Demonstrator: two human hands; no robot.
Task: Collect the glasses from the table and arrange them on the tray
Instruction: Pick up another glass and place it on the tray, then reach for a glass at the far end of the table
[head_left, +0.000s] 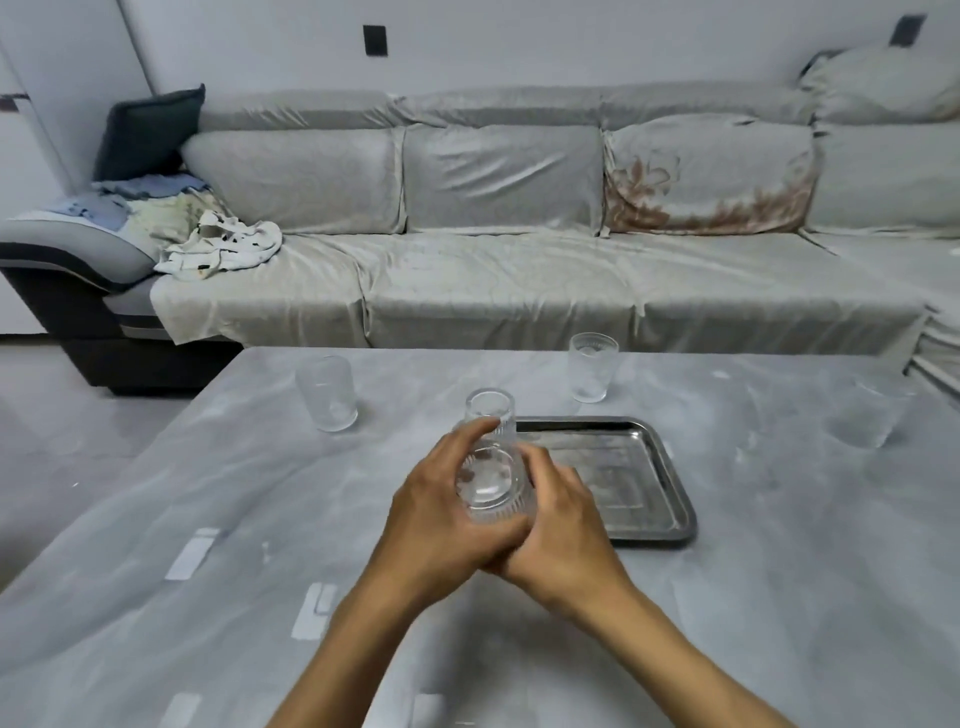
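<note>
Both my hands wrap one clear ribbed glass (491, 480) just above the near left corner of the steel tray (670, 478). My left hand (441, 519) cups its left side and my right hand (563, 525) its right side. Right behind it another clear glass (491, 415) stands at the tray's far left corner; whether it is on the tray or beside it I cannot tell. Three more glasses stand on the grey table: one at the far left (327, 395), one beyond the tray (592, 366), and one at the far right (878, 415).
A grey marbled table (260, 493) fills the foreground. A long grey sofa (493, 270) runs behind it, with crumpled cloths (218, 244) and a dark cushion (148, 132) at its left end. Tiled floor lies to the left.
</note>
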